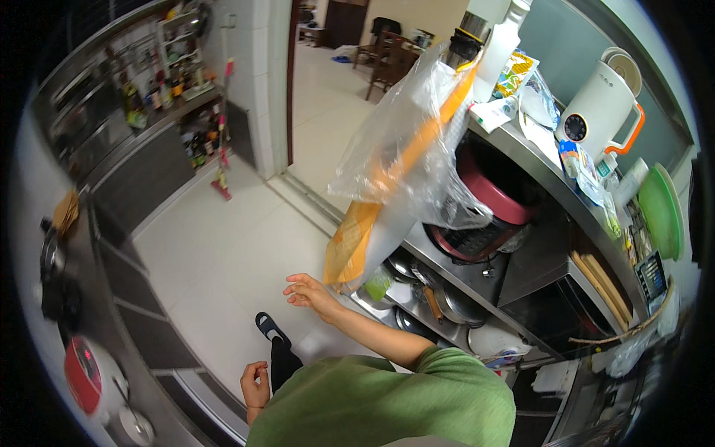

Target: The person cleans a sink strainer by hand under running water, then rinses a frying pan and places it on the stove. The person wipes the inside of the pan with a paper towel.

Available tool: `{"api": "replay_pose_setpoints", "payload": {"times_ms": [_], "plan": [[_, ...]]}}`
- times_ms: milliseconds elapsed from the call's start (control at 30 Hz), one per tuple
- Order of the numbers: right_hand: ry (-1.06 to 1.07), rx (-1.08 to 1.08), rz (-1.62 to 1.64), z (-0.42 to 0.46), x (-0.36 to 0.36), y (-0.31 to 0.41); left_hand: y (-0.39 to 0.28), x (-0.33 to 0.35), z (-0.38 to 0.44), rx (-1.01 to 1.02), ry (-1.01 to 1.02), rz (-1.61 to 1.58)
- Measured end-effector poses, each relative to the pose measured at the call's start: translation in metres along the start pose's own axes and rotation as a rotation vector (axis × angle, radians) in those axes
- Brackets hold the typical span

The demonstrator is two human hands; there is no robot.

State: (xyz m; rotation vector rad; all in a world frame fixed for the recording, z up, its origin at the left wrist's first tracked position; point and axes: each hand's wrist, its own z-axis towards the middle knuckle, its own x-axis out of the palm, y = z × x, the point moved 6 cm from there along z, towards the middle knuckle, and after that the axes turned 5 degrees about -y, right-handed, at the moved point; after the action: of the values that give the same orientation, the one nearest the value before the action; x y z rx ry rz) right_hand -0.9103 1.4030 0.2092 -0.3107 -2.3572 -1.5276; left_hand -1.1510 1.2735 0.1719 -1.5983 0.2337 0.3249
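Observation:
My right hand (310, 295) is held out over the floor with its fingers apart and holds nothing. It is nearest to a hanging orange-and-clear plastic bag (352, 240), just past the fingertips. A larger clear plastic bag (385, 139) hangs above that one from the corner of the steel shelf unit. At my left side, low by my leg, my left hand (256, 385) is loosely curled, with a gap between thumb and fingers and nothing seen in it. Below it runs the left-hand counter edge (184, 385).
The shelf unit on the right bears a white electric kettle (595, 106), a dark red appliance (491, 195), pans (455, 302) and a microwave oven (564, 302). A red-and-white cooker (92, 374) stands on the left counter. A pink-handled broom (223, 162) leans near the doorway (313, 128).

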Motion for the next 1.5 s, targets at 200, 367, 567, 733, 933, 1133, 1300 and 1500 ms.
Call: {"api": "replay_pose_setpoints", "payload": {"times_ms": [200,367,567,733,933,1133,1300,1500], "plan": [[-0.318,-0.136,0.117,0.124,-0.033,0.058,-0.031,0.01,0.213,0.276,0.28,0.096],[-0.638,-0.419,0.247,0.192,-0.066,0.163,-0.074,0.028,0.391,0.399,0.48,0.118],[-1.192,-0.786,0.51,0.244,-0.191,0.26,-0.126,0.062,0.513,0.479,0.599,0.037],[-1.522,-1.172,0.629,0.243,-0.283,0.333,-0.128,0.081,0.564,0.478,0.651,0.109],[-1.598,-1.007,0.438,0.314,-0.289,0.302,-0.085,0.061,0.627,0.236,0.601,0.19],[-1.327,-0.622,0.225,0.479,-0.237,0.229,-0.065,0.042,0.664,0.05,0.396,0.179],[-0.46,-0.197,-0.325,0.625,-0.095,0.139,-0.043,0.016,0.648,-0.131,0.094,0.117],[1.33,0.086,-1.634,0.521,0.146,0.069,-0.043,-0.066,0.545,-0.119,-0.659,0.454]]}}
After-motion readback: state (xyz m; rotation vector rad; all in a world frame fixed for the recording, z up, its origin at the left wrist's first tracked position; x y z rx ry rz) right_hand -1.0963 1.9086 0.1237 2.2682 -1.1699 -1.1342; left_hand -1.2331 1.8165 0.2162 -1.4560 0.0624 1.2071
